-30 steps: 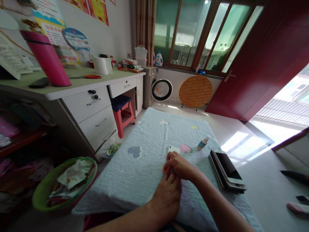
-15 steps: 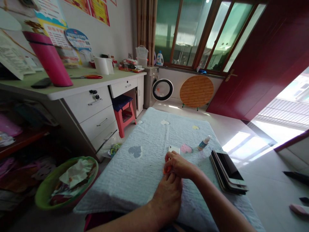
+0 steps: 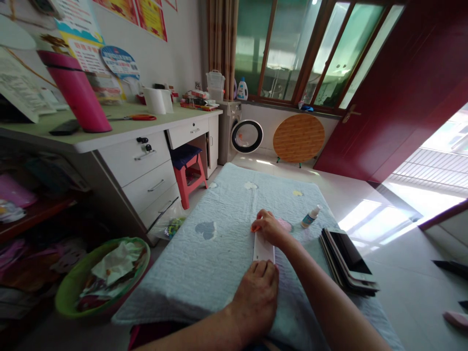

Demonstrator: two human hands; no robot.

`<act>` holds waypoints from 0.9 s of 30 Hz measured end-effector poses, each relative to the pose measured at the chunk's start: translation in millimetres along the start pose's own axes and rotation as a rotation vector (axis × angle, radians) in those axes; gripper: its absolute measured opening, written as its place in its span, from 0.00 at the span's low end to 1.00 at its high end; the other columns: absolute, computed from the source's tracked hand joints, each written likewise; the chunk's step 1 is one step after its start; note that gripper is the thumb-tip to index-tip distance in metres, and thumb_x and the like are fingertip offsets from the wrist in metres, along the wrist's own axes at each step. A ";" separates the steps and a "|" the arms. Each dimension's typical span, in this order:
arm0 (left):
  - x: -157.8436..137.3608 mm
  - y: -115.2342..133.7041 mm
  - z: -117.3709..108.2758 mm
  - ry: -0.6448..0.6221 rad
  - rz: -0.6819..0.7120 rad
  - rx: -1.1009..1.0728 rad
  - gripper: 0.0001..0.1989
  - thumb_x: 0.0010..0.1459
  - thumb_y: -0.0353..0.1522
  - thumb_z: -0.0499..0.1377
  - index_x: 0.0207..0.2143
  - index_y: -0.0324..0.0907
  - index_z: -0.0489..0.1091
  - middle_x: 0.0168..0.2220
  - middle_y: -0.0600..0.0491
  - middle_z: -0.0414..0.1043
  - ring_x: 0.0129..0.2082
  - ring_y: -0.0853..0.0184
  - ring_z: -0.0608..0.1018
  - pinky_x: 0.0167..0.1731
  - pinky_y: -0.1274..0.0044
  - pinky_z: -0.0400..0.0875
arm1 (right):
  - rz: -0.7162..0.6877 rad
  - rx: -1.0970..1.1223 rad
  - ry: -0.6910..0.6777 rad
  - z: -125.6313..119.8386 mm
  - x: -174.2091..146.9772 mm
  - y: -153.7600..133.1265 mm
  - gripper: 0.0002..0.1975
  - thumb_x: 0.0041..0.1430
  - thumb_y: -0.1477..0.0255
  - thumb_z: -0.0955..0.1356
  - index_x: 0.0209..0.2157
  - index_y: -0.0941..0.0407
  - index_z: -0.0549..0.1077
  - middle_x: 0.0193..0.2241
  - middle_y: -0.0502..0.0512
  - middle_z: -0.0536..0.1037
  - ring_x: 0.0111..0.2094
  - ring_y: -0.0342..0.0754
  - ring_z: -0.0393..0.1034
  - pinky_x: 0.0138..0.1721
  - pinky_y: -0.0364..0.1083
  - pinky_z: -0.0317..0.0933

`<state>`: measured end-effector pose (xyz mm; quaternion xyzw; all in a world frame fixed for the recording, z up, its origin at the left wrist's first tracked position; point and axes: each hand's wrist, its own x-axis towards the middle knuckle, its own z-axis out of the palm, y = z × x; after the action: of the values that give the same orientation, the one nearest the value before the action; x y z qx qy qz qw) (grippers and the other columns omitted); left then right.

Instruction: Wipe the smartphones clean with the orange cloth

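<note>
A white phone (image 3: pixel 263 250) lies on the light blue quilted cover, pointing away from me. My left hand (image 3: pixel 255 295) grips its near end, fingers curled over the edge. At the far end, my right hand (image 3: pixel 269 227) is closed, with a small orange piece (image 3: pixel 256 228) showing at its fingertips. That piece is mostly hidden, so its kind is unclear. To the right of the hands stands a small spray bottle (image 3: pixel 310 217) with a white cap. Nearer me on that side is a stack of phones and tablets (image 3: pixel 349 261).
The quilted cover (image 3: pixel 226 214) spreads over a low surface. A green basket (image 3: pixel 66 304) with crumpled paper stands at the left. Beyond are a white desk (image 3: pixel 146 170), a red stool (image 3: pixel 193 182), a washing machine with its door open (image 3: pixel 262 136) and a round wooden tabletop (image 3: pixel 298 138).
My right hand has moved away from me, from the phone's near part to its far end, with the orange piece. More of the phone's middle shows. My left hand stays at the near end.
</note>
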<state>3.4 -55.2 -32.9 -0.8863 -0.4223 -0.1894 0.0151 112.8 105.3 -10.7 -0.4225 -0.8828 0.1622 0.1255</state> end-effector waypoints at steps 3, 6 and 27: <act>0.1 -0.2 0.0 -0.006 0.011 0.019 0.19 0.61 0.27 0.52 0.54 0.31 0.65 0.49 0.42 0.68 0.48 0.56 0.69 0.52 0.65 0.65 | 0.020 0.017 0.035 3.9 6.8 5.7 0.14 0.59 0.82 0.65 0.32 0.55 0.81 0.38 0.56 0.69 0.40 0.47 0.62 0.44 0.45 0.58; 0.4 -0.3 -1.5 -0.018 0.008 0.017 0.19 0.61 0.27 0.52 0.54 0.31 0.64 0.49 0.41 0.67 0.48 0.57 0.69 0.52 0.65 0.65 | 0.045 0.022 0.066 7.4 5.8 5.6 0.14 0.60 0.82 0.64 0.33 0.55 0.81 0.38 0.56 0.69 0.40 0.47 0.62 0.44 0.45 0.58; -0.1 -1.2 1.5 0.070 -0.022 -0.016 0.24 0.61 0.29 0.51 0.59 0.30 0.61 0.55 0.38 0.65 0.56 0.50 0.66 0.57 0.59 0.60 | -0.113 0.149 -0.233 -6.9 -47.8 -34.1 0.12 0.58 0.76 0.67 0.33 0.48 0.82 0.39 0.55 0.70 0.42 0.49 0.60 0.44 0.46 0.60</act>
<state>2.9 -54.2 -34.4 -0.8746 -0.4296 -0.2239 0.0207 120.4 48.8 4.9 -0.3401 -0.8992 0.2681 0.0623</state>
